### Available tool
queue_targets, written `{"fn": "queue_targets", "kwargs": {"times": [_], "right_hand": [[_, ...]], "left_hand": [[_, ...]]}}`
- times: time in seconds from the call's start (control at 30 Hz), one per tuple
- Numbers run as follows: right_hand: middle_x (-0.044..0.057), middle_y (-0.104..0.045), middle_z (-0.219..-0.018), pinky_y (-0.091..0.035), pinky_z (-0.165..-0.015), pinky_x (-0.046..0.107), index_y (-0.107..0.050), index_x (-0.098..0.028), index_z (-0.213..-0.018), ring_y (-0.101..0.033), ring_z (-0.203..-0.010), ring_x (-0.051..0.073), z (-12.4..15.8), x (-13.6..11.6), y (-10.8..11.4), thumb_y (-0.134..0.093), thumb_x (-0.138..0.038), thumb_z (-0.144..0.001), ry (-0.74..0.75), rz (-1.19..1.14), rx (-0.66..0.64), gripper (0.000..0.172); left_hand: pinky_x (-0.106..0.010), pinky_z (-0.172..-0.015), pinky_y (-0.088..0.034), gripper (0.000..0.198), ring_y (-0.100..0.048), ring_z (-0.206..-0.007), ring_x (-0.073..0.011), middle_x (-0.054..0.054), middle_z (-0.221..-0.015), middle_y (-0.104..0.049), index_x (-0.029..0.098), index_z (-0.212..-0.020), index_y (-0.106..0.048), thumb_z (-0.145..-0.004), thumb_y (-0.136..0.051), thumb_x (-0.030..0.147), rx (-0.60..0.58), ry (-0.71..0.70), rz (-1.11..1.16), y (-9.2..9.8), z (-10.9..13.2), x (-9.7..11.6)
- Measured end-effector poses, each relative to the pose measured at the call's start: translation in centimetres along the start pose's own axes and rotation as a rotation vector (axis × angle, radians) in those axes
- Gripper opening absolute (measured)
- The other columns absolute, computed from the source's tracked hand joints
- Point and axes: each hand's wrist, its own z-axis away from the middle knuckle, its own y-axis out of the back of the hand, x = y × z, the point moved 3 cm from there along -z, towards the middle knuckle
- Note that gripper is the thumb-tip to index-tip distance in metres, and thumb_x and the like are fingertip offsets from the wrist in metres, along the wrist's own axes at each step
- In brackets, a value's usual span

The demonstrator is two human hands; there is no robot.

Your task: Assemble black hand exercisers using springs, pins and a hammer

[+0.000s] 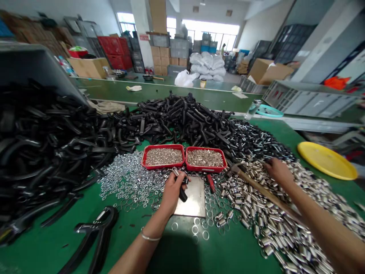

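Centrally: holding blk part + coil spring in L hand, fingers curled tight, over metal plate | at edge of spring pile w/ R hand, finger gap can't tell | btwn hands, hammer; just past plate, red trays

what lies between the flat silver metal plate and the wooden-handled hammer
In the head view: a red-handled tool, thin silver rings and coiled silver metal springs.

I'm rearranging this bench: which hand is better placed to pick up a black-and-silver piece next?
Probably the right hand: it is at the edge of the black-and-silver pieces, while the left hand is farther off, holding a black part.
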Motion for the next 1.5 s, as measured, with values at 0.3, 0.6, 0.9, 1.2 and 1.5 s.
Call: {"fn": "queue_targets", "kwargs": {"times": [0.3,0.6,0.9,1.2,1.5], "right_hand": [[0.007,-0.069,-0.099,-0.052,-0.079,0.036,-0.061,-0.023,-0.113,-0.066,-0.084,0.022,14.9,-15.6,3.5,-0.062,-0.041,-0.091,0.383,-0.769,-0.068,0.029],[0.007,-0.065,-0.098,-0.052,-0.080,0.037,-0.058,-0.022,-0.109,-0.063,-0.088,0.022,19.9,-23.7,3.2,-0.060,-0.031,-0.094,0.662,-0.846,-0.152,0.017],[0.008,-0.068,-0.101,-0.051,-0.090,0.044,-0.060,-0.023,-0.103,-0.064,-0.099,0.025,20.7,-25.2,2.9,-0.061,-0.031,-0.093,0.708,-0.988,-0.120,0.012],[-0.005,-0.053,-0.067,-0.041,-0.048,0.025,-0.048,-0.022,-0.086,-0.050,-0.050,0.011,21.2,-26.5,1.4,-0.058,-0.061,-0.089,0.253,-1.298,-0.832,0.040],[-0.001,-0.053,-0.054,-0.033,-0.042,0.025,-0.057,-0.020,-0.078,-0.039,-0.040,0.012,21.9,-26.8,0.6,-0.016,-0.079,-0.091,0.335,-1.162,-1.183,0.072]], "left_hand": [[-0.021,-0.061,-0.043,0.037,-0.053,-0.060,-0.0074,-0.001,-0.086,-0.067,0.019,-0.091,-0.056,-0.091,-0.055,0.055,0.004,-0.021,-0.157,0.2,0.3,1.1],[-0.025,-0.069,-0.048,0.039,-0.059,-0.073,-0.0138,-0.003,-0.089,-0.065,0.019,-0.093,-0.060,-0.094,-0.049,0.055,-0.077,-0.044,-0.313,-0.2,1.4,2.0],[-0.026,-0.072,-0.047,0.035,-0.059,-0.075,-0.0151,-0.001,-0.084,-0.062,0.020,-0.094,-0.058,-0.095,-0.048,0.053,-0.186,0.004,-0.367,-0.9,2.0,1.9],[-0.029,-0.073,-0.041,0.027,-0.055,-0.076,-0.0174,-0.001,-0.081,-0.061,0.020,-0.088,-0.057,-0.096,-0.047,0.044,-0.118,-0.219,-0.650,0.0,1.6,1.4],[-0.027,-0.072,-0.041,0.025,-0.055,-0.074,-0.0166,0.000,-0.079,-0.061,0.020,-0.085,-0.058,-0.095,-0.050,0.042,-0.228,-0.270,-0.676,0.4,1.6,3.0]]}}
